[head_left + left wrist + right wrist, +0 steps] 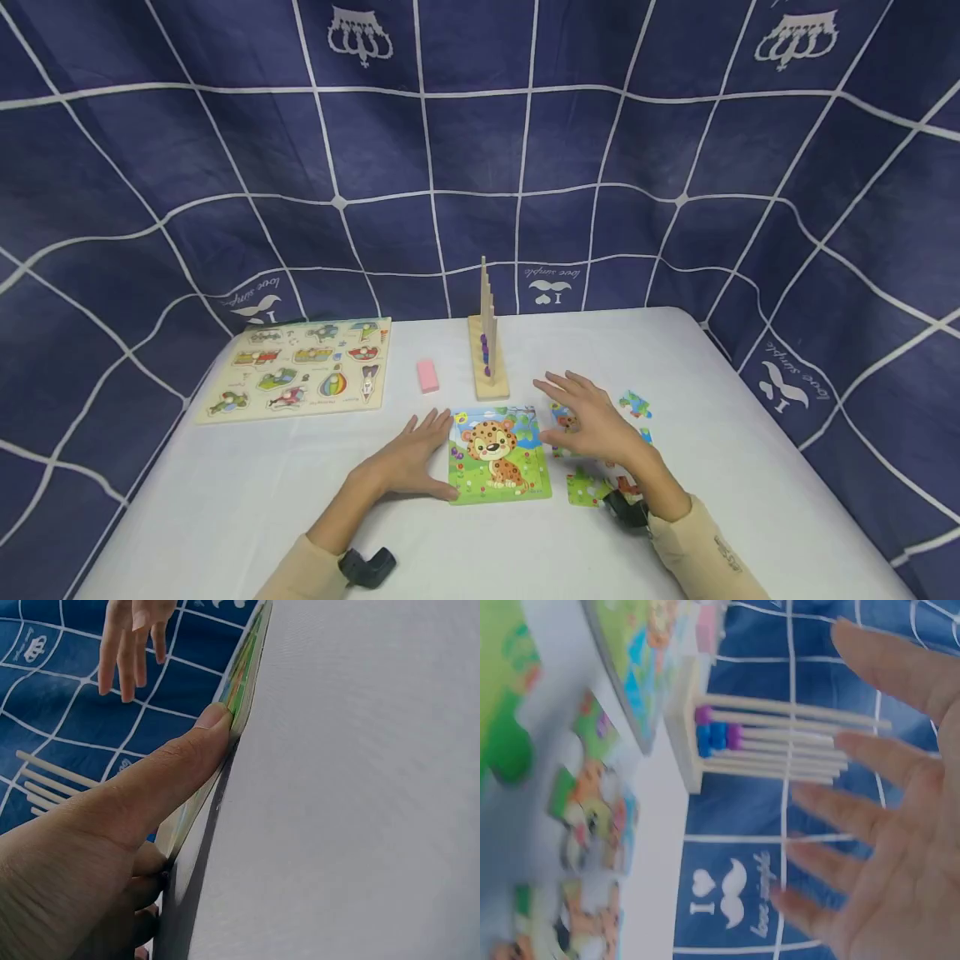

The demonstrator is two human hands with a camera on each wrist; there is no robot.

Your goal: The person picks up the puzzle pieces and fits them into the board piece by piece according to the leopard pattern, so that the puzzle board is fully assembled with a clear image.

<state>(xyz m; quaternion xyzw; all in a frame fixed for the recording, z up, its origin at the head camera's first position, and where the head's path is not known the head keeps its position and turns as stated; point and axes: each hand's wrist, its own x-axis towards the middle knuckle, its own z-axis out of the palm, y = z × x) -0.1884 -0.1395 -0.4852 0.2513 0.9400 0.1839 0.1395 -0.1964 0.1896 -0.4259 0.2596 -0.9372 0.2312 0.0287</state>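
A square jigsaw puzzle [498, 454] with a leopard picture lies on the white table. My left hand [411, 458] spans its left side, fingers extended toward the far left corner. In the left wrist view, the thumb [184, 761] rests against the puzzle's edge. To the right of the puzzle, my right hand [592, 421] is raised with spread fingers and holds nothing. Beneath and around it lie loose jigsaw pieces [585, 487], partly covered by that hand and forearm. The right wrist view shows the bare palm [900, 847] and some blurred pieces [592, 802].
Behind the puzzle stands a wooden peg rack [491, 387] with upright rods and a few purple and blue beads. A pink block [427, 377] lies to its left. At the far left is a wooden picture board [300, 400] with vehicles. Blue checked cloth [480, 150] hangs behind the table.
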